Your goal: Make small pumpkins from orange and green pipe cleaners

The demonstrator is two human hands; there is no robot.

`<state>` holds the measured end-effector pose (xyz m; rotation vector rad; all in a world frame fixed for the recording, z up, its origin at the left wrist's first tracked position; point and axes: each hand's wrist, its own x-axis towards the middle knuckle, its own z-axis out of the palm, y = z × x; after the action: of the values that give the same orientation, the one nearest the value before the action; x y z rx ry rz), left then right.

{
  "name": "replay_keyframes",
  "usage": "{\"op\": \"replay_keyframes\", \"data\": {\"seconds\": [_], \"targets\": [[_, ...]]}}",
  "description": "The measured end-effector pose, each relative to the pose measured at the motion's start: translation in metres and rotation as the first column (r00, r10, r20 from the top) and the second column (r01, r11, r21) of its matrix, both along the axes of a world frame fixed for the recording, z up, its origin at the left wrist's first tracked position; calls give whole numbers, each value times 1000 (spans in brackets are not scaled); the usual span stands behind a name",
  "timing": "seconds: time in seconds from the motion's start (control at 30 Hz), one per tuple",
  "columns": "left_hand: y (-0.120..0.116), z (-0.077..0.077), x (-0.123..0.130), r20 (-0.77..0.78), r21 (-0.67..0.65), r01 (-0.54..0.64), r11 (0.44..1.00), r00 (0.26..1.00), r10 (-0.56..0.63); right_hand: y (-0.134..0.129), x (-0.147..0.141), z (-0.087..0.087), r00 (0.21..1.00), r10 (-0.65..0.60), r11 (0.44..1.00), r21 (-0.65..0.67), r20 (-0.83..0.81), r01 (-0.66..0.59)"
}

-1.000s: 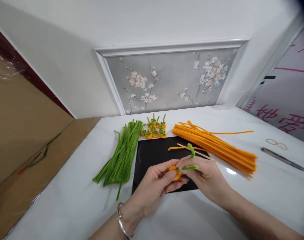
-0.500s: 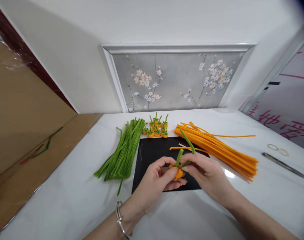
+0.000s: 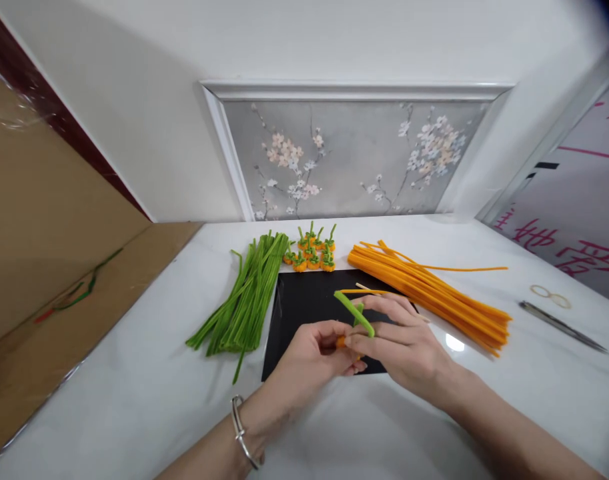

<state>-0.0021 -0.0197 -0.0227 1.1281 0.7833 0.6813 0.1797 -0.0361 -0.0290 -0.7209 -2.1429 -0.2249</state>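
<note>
A half second ago the two ends of the green pipe cleaner (image 3: pixel 354 313) stood up in a V above my fingers; now I have swung it over, so it lies as one slanted green bar across the top of my right hand (image 3: pixel 404 343), running from its free tip near the middle of the black mat (image 3: pixel 299 313) down to my fingertips, and both hands have drawn closer together. I judge that the green stem is being wound onto the little orange piece (image 3: pixel 340 342), with the turn not yet finished, since so much green is still loose. Going from large to small: the white desk (image 3: pixel 134 400) carries everything, with the mat in the middle of it, towards the far edge. The bundle of green pipe cleaners (image 3: pixel 244 300) lies along the mat's left side and the bundle of orange pipe cleaners (image 3: pixel 434 293) fans out on its right side. At the mat's far edge stands the cluster of finished orange pieces with green stems (image 3: pixel 311 250). Near the desk's right edge lie a pair of scissors (image 3: pixel 559 325) and, just beyond, some rubber bands (image 3: pixel 547 293). My left hand (image 3: pixel 314 353) is curled almost closed, thumb and fingers pinching the orange piece, of which only a sliver shows. My right hand is half closed, thumb and forefinger nipping the green pipe cleaner, the other fingers stretched out flat.
</note>
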Motion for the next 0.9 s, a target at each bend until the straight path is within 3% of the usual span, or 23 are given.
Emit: {"op": "replay_keyframes", "data": {"seconds": [0.23,0.43,0.63,0.73,0.8,0.87,0.9], "targets": [[1,-11,1,-65,132,83,988,995,-75,1,-8,0,988,152,979,-142,37,-146],[-2,-3,4,-94,211,23,977,996,-3,2,-10,-4,995,91,977,-193,-32,-96],[-1,0,1,-156,156,52,986,987,-28,-4,-10,-2,994,50,953,-293,-93,-75],[2,-3,-1,-140,59,-11,998,990,19,-6,-7,-7,967,-40,927,-371,-253,-59],[3,-4,-1,-130,-5,-64,998,990,63,-6,-5,-10,883,-126,909,-409,-451,-79],[3,-4,0,-127,-31,-92,995,988,88,-4,-3,-12,802,-211,862,-494,-558,-117],[3,-3,0,-128,-31,-98,995,987,94,-3,-3,-12,798,-235,829,-543,-554,-133]]}}
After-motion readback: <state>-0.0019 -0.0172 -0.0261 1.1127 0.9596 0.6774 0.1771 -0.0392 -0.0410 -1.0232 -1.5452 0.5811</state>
